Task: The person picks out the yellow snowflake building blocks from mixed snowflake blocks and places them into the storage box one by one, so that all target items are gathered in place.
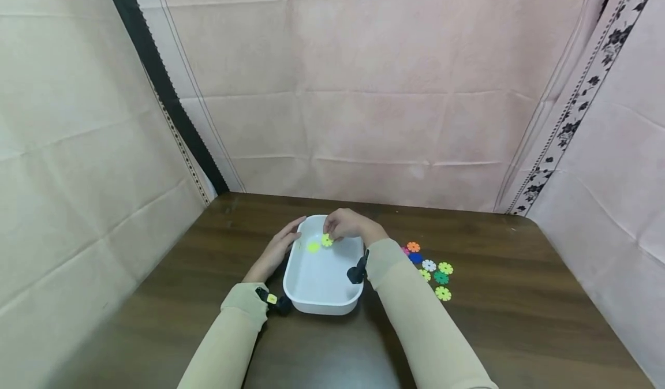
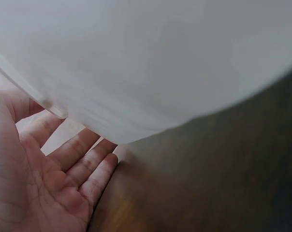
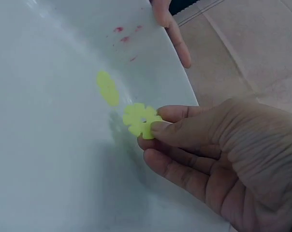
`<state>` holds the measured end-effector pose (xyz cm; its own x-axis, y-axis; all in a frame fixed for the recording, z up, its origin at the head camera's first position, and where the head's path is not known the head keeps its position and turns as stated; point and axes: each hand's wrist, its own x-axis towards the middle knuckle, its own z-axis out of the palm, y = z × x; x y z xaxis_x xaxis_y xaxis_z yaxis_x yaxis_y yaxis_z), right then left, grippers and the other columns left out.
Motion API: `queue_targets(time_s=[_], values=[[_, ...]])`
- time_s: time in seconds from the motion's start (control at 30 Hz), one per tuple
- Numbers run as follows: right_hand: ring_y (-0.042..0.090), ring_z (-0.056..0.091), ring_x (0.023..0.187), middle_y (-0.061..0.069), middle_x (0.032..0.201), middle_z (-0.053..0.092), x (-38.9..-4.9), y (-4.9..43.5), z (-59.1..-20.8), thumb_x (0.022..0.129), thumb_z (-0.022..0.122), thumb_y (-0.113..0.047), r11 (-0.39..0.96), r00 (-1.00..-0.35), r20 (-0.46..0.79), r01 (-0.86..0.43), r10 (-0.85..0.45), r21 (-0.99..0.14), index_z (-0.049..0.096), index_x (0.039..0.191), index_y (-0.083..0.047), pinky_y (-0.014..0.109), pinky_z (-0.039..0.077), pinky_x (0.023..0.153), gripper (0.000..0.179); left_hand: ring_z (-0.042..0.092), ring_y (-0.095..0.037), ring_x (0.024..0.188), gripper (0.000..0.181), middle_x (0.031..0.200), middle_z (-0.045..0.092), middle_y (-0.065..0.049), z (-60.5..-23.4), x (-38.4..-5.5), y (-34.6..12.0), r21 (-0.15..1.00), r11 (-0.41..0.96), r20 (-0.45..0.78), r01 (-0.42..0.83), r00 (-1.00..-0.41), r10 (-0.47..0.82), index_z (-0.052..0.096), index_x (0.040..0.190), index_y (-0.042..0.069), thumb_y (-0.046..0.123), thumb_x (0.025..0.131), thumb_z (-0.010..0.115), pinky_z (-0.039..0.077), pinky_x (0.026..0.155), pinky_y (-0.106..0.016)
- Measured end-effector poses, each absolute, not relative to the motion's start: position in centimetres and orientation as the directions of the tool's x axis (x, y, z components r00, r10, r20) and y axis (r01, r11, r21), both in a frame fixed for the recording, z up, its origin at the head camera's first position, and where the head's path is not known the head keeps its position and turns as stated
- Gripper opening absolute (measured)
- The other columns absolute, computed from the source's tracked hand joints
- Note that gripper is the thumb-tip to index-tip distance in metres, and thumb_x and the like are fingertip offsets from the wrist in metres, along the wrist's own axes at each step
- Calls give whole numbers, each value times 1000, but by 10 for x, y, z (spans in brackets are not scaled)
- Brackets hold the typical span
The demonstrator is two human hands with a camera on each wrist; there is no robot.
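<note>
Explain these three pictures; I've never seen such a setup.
No machine, just bare human hands: a left hand and a right hand. The wide picture looks down from the head; the close ones look from each wrist. On the dark brown wood-grained table stands a white rounded-rectangular tub, touched by the left hand. A flat yellow-green flower-shaped piece lies inside; the right hand's fingers pinch a matching piece over the tub. Flower-shaped pieces in several colours lie to the right.
</note>
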<state>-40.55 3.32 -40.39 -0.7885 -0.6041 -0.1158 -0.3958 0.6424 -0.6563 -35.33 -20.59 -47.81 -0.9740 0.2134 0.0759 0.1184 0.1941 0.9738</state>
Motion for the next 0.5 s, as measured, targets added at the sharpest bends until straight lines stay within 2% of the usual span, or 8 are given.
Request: queue_targets(time_s=[0.27, 0.5], values=[[21, 62, 89, -3, 96, 67, -402, 24, -403, 90, 73, -7, 764, -833, -173, -373, -526, -526, 75, 102, -17, 31, 53, 82, 15, 34, -24, 146, 46, 158, 37, 3, -480, -352, -208, 975, 180, 90, 128, -974, 207, 45, 150, 34, 36, 105, 47, 27, 116, -56], [20, 61, 89, -3, 97, 67, -396, 23, -402, 89, 75, -9, 767, -836, -160, -382, -524, -516, 75, 102, -17, 34, 54, 85, 15, 36, -26, 145, 47, 159, 37, 1, -480, -351, -210, 977, 167, 96, 134, -971, 219, 45, 151, 32, 35, 104, 48, 28, 116, -56]])
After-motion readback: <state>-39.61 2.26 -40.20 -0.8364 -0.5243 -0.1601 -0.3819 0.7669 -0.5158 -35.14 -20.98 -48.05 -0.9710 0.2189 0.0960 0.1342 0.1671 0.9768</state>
